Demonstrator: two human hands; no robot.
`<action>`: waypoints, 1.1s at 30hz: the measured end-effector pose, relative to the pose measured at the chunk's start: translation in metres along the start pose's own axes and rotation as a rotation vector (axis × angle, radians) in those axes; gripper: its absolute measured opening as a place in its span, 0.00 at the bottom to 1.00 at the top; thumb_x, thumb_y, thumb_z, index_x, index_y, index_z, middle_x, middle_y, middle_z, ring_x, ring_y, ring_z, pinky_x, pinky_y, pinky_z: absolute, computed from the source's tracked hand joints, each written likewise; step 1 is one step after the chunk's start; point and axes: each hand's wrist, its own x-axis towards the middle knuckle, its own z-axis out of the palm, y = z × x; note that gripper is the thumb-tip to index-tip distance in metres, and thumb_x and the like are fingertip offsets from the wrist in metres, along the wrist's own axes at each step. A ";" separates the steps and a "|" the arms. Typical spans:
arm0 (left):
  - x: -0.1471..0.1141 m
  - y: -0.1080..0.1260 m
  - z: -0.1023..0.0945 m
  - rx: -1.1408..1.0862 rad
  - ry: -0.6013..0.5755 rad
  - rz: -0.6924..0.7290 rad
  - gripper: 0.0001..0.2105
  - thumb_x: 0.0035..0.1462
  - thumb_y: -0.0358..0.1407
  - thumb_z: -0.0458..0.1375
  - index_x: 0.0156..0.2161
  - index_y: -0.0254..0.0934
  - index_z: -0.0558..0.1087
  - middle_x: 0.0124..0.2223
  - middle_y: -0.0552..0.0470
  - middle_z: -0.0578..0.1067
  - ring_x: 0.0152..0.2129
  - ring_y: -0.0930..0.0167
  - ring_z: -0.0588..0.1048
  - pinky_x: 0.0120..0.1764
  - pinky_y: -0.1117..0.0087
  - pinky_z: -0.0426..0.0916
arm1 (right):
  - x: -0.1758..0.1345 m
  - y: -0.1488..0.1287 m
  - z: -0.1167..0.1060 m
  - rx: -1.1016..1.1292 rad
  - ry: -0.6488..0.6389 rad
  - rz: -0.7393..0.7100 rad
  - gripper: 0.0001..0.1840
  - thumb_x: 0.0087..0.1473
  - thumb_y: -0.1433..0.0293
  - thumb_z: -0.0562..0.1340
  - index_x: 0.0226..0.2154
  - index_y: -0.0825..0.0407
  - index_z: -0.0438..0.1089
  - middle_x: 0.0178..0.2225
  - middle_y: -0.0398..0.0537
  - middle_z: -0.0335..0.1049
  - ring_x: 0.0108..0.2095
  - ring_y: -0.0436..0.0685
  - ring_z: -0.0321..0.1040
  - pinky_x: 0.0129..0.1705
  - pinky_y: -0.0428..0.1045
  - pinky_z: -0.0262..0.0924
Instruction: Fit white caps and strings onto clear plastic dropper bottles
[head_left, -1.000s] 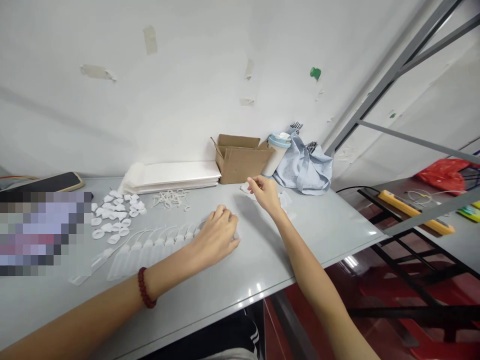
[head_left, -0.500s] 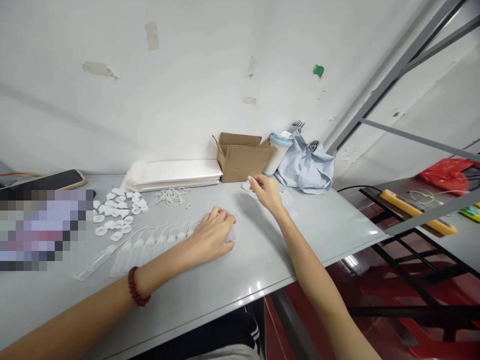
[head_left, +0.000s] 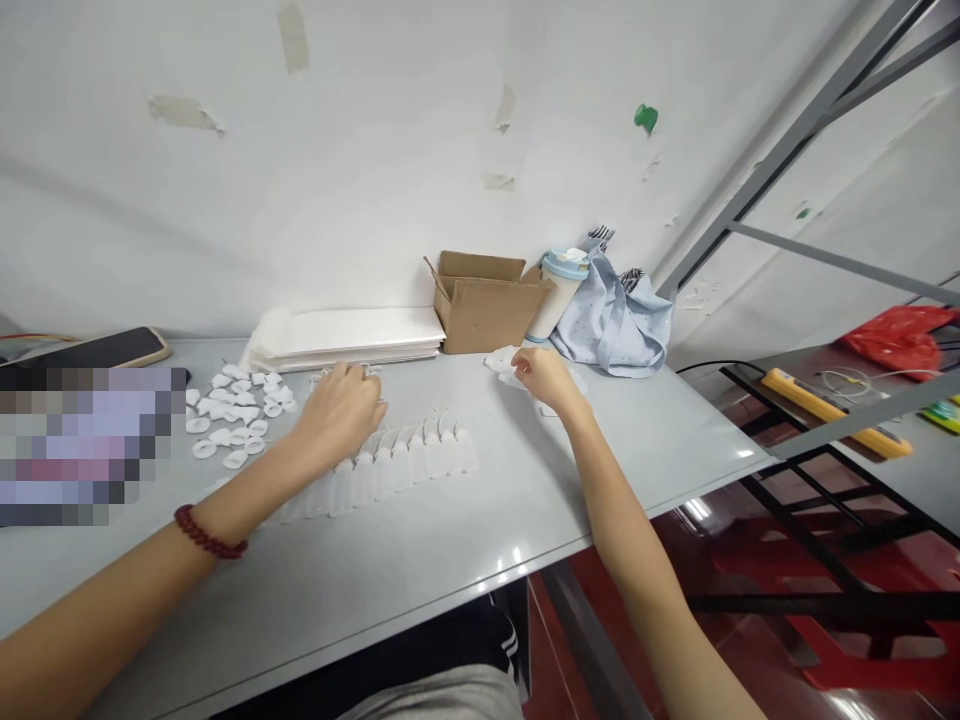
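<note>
My left hand (head_left: 341, 415) lies over a small pile of thin white strings (head_left: 322, 380), its fingers bent down among them and their tips hidden from me. Below it, a row of flat translucent pouch-like pieces (head_left: 401, 468), each with a thin string at its top, is laid side by side on the grey table (head_left: 480, 520). My right hand (head_left: 551, 380) is closed in a pinch at a small group of white and clear pieces (head_left: 499, 360); what its fingertips hold is hidden. White ring-ended pieces (head_left: 240, 400) are heaped left of my left hand.
A stack of white sheets (head_left: 345, 335) lies along the wall beside an open cardboard box (head_left: 491, 315). Behind my right hand stand a blue-lidded cup (head_left: 555, 295) and a light blue cloth bag (head_left: 615, 320). A phone (head_left: 112, 350) is at the left. Metal frame bars (head_left: 780, 160) rise at right.
My left hand has moved left and away from me, off the row of translucent pieces to the strings. My right hand stays by the white pieces, fingers a little lower.
</note>
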 end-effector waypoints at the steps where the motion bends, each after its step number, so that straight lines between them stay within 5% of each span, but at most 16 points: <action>1: 0.001 -0.003 0.002 -0.008 -0.014 -0.012 0.10 0.52 0.35 0.50 0.24 0.37 0.72 0.31 0.37 0.74 0.37 0.51 0.71 0.37 0.55 0.66 | 0.000 0.000 0.000 -0.019 -0.021 0.004 0.13 0.50 0.82 0.59 0.37 0.56 0.74 0.35 0.53 0.76 0.36 0.57 0.71 0.36 0.47 0.57; 5: 0.003 -0.007 0.000 -0.112 -0.025 -0.054 0.12 0.51 0.34 0.50 0.20 0.39 0.70 0.27 0.41 0.76 0.34 0.55 0.73 0.33 0.61 0.66 | -0.001 0.001 0.003 -0.090 -0.081 0.028 0.12 0.48 0.81 0.62 0.37 0.55 0.74 0.39 0.54 0.76 0.38 0.58 0.70 0.35 0.47 0.57; 10: 0.002 -0.014 -0.027 -0.303 -0.030 -0.161 0.12 0.54 0.40 0.52 0.29 0.40 0.77 0.34 0.49 0.80 0.33 0.61 0.76 0.35 0.65 0.68 | -0.004 -0.006 0.004 -0.118 -0.149 0.029 0.11 0.47 0.79 0.64 0.36 0.56 0.74 0.40 0.55 0.75 0.40 0.59 0.70 0.35 0.46 0.56; 13: -0.004 -0.017 -0.046 -0.536 -0.010 -0.344 0.12 0.51 0.45 0.59 0.34 0.40 0.79 0.37 0.51 0.81 0.34 0.63 0.76 0.39 0.65 0.68 | -0.006 -0.014 0.002 -0.106 -0.165 0.017 0.07 0.48 0.78 0.64 0.34 0.57 0.74 0.39 0.57 0.75 0.39 0.60 0.71 0.35 0.46 0.57; 18: -0.028 -0.009 -0.057 -0.874 0.231 -0.608 0.13 0.47 0.43 0.65 0.36 0.39 0.79 0.37 0.50 0.81 0.36 0.64 0.76 0.40 0.63 0.69 | -0.012 -0.030 -0.001 -0.048 -0.120 -0.073 0.07 0.52 0.77 0.62 0.36 0.58 0.73 0.40 0.57 0.74 0.41 0.59 0.70 0.41 0.47 0.58; 22: -0.046 -0.006 -0.048 -0.679 0.476 -0.358 0.08 0.53 0.41 0.62 0.36 0.41 0.78 0.39 0.53 0.80 0.37 0.67 0.75 0.39 0.67 0.70 | -0.020 -0.048 0.007 0.125 -0.018 -0.272 0.09 0.54 0.75 0.62 0.40 0.57 0.71 0.40 0.53 0.73 0.41 0.57 0.69 0.45 0.48 0.60; 27: -0.052 -0.005 -0.031 -0.486 0.491 -0.101 0.07 0.57 0.38 0.58 0.35 0.39 0.76 0.36 0.52 0.80 0.30 0.70 0.75 0.35 0.68 0.70 | -0.042 -0.076 0.022 0.512 0.106 -0.620 0.11 0.56 0.71 0.61 0.43 0.56 0.69 0.37 0.51 0.72 0.38 0.55 0.68 0.42 0.50 0.63; 33: -0.060 0.019 -0.024 -0.388 0.604 0.108 0.03 0.59 0.31 0.57 0.36 0.36 0.74 0.32 0.52 0.78 0.28 0.71 0.75 0.33 0.70 0.69 | -0.072 -0.104 0.026 0.705 -0.002 -0.695 0.13 0.57 0.67 0.62 0.45 0.53 0.69 0.38 0.49 0.72 0.35 0.52 0.69 0.38 0.48 0.67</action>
